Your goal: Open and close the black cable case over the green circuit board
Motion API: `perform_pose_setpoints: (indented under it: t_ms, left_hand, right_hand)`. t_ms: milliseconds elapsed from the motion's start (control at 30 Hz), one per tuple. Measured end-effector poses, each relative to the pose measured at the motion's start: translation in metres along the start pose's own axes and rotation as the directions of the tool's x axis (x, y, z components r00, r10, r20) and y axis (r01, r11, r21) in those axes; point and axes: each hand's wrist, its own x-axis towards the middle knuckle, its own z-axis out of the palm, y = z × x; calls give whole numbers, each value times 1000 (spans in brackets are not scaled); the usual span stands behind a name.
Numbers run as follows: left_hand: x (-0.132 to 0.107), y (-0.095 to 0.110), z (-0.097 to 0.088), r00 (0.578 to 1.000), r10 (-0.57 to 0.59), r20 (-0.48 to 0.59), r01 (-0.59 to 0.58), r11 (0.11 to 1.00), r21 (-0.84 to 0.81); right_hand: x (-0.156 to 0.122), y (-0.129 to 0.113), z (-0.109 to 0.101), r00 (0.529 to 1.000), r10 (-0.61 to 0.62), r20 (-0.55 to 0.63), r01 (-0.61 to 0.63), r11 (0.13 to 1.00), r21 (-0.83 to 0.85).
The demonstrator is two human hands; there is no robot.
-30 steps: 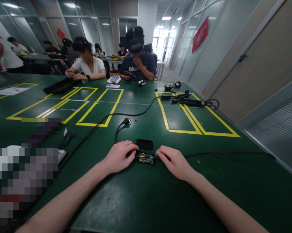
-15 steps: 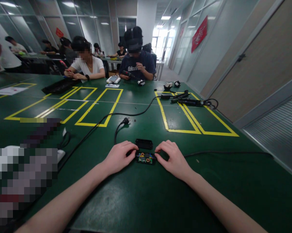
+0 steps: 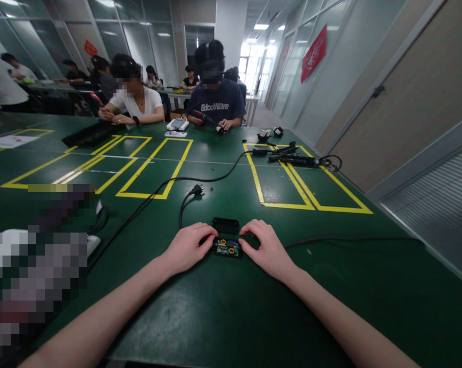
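Note:
An opened power adapter (image 3: 226, 249) lies on the green table in front of me, its circuit board and copper coils showing in a black lower shell. At its left end, my left hand (image 3: 190, 247) pinches with thumb and forefinger. My right hand (image 3: 267, 250) has thumb and forefinger curled onto the right end. What exactly sits between the fingertips is partly hidden. Just beyond lies the separate black cover (image 3: 225, 225), hollow side up. A power cord with a plug (image 3: 196, 189) runs behind my left hand; another black cord (image 3: 349, 239) leads right from behind my right hand.
Yellow tape frames (image 3: 161, 197) mark the table. Black cables and tools (image 3: 300, 159) lie at the far right. A dark tray (image 3: 87, 134) and a white device (image 3: 177, 124) stand near two people across the table. At left is a blurred-out area (image 3: 35, 276).
My hands stay at the two ends of the adapter, with hardly any movement. The view has shifted slightly. Across the table, a person's raised hand has come down to a small object.

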Motion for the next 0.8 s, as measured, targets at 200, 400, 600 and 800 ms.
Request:
perform_pose_setpoints:
  t_ms: [200,400,600,800]
  left_hand:
    - [1,4,2,999,-49,13,49,999,-3]
    - [3,5,3,997,-60,41,61,998,-17]
    - [2,6,3,992,-123,19,123,992,-6]
    - [4,8,5,993,-117,14,116,991,72]
  right_hand:
    - [0,1,7,999,18,-43,-18,1000,17]
    - [3,3,7,995,90,-33,-90,996,-2]
    - [5,1,11,984,161,-70,-163,986,-23]
    - [8,3,16,995,68,-68,-74,994,-75]
